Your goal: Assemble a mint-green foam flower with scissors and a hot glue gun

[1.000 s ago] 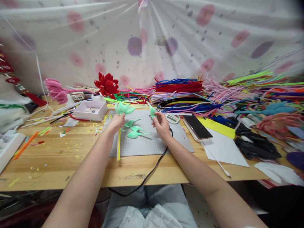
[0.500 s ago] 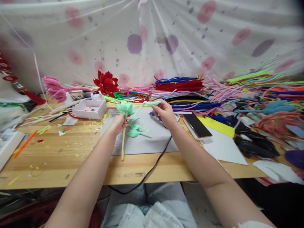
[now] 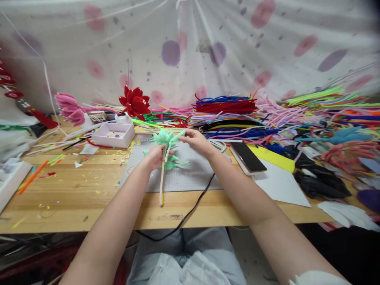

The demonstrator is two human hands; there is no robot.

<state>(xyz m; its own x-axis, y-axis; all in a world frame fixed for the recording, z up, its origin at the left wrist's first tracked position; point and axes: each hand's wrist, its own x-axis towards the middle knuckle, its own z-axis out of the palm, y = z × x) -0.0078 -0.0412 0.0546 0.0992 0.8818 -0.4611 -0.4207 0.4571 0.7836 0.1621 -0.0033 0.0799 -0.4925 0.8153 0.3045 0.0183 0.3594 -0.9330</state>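
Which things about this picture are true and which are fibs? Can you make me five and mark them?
1. The left hand holds the green flower. True.
2. The phone has its dark screen facing up. True.
3. The right hand is gripping the phone. False: it is holding a green leaf.
4. The red flower is left of the pink flower. False: it is on the right.
5. The white box sits left of the gray mat. True.
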